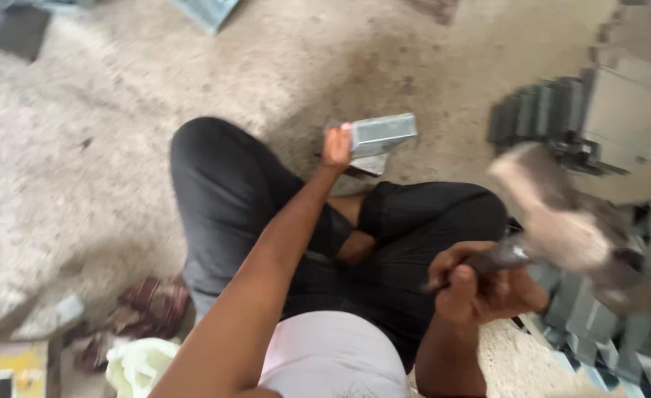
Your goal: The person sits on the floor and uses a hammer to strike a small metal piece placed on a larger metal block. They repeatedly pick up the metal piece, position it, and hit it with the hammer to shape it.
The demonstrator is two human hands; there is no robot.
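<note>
I sit cross-legged on a concrete floor in black trousers. My left hand (336,146) is stretched forward and grips a grey folded sheet-metal piece (382,135) just beyond my knees, above another small metal piece (370,165) on the floor. My right hand (480,284) is closed around the handle of a hammer (554,214), raised at my right side. The hammer head is motion-blurred, so its shape is unclear.
A stack of grey metal pieces (561,118) stands at the upper right. More such pieces (606,324) lie piled at the lower right. A dark red cloth (145,306), a pale green bag (141,365) and a yellow box (8,368) lie at the lower left.
</note>
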